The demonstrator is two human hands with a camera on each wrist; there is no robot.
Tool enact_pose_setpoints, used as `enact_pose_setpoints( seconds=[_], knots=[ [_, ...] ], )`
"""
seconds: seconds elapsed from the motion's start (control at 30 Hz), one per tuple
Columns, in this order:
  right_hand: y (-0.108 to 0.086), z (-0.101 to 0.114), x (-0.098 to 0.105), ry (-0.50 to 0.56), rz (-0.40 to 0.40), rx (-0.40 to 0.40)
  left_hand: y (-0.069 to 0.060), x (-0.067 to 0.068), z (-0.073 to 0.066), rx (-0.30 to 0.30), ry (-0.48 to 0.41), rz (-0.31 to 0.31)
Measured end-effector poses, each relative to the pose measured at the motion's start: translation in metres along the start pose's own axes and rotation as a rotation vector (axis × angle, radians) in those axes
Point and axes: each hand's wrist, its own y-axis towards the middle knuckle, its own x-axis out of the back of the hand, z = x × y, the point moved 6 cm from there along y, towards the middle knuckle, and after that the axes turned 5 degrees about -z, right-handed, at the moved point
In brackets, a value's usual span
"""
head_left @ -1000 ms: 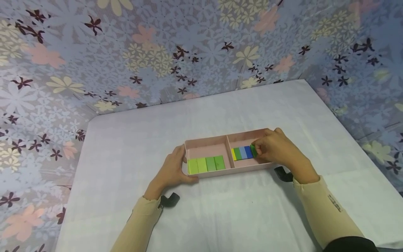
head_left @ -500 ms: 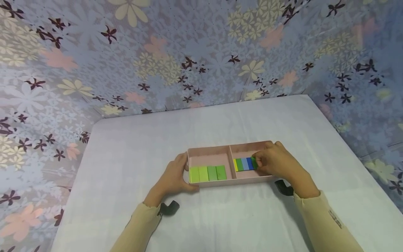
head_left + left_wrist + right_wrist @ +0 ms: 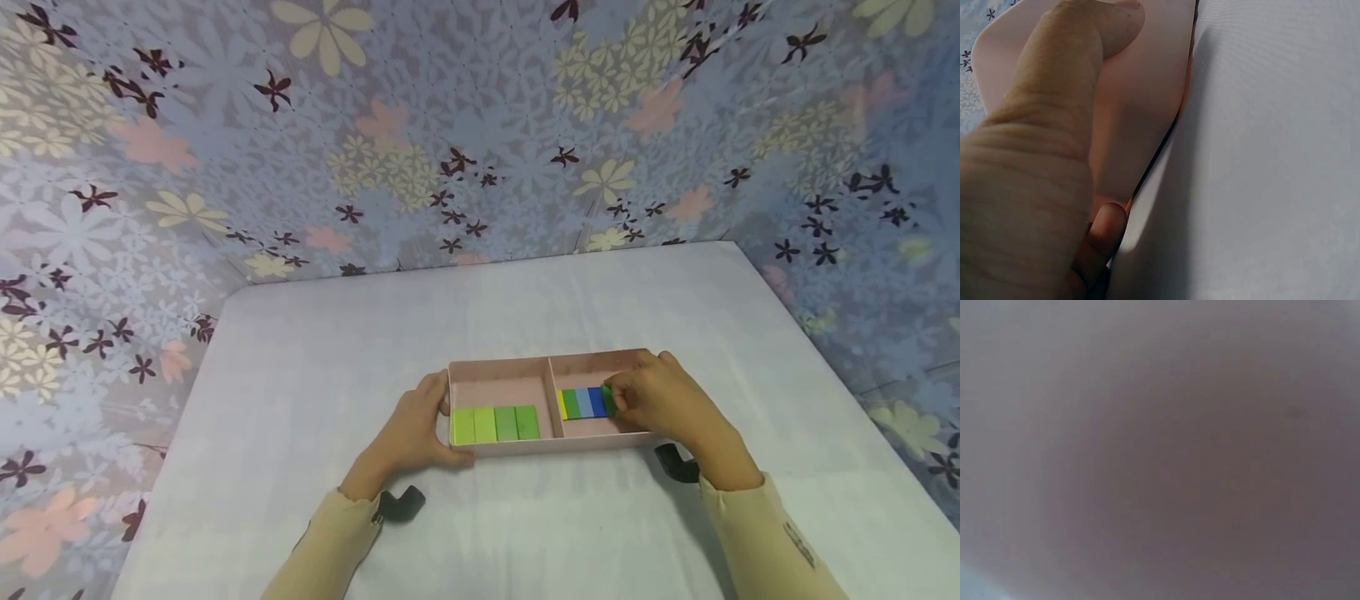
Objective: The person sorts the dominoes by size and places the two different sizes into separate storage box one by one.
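A shallow pink box (image 3: 517, 447) with a divider lies on the table in the head view. My left hand (image 3: 408, 429) grips its left end, thumb along the front wall and fingers behind the end. In the left wrist view the left hand (image 3: 1041, 150) lies against the pink box wall (image 3: 1141, 119). My right hand (image 3: 667, 400) reaches into the right compartment and pinches a dark green block (image 3: 608, 401), partly hidden by the fingers. That block touches or nearly touches a row of yellow, green, light blue and blue blocks (image 3: 583, 402). The right wrist view is a blur.
Several light and mid green blocks (image 3: 495, 424) stand in a row along the front of the left compartment. A white cloth (image 3: 525, 533) covers the table. Flower-patterned fabric (image 3: 480, 150) rises behind it and at both sides.
The head view has tilted, so the box and both hands sit lower in it. Relative to the box, the hands and blocks look nearly unmoved; the right hand keeps its pinch on the green block.
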Motion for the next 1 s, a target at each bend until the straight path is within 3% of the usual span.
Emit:
enact_pose_setpoints(
  seconds=[0.43,1.0],
  knots=[
    [0.0062,-0.0014,0.0026,0.003,0.033,-0.041,0.0038,0.0039,0.0014,0.006,0.018,0.0],
    [0.0034,0.0014,-0.004,-0.058,0.053,-0.026,-0.0009,0.0004,0.001,0.006,0.014,0.015]
  ],
)
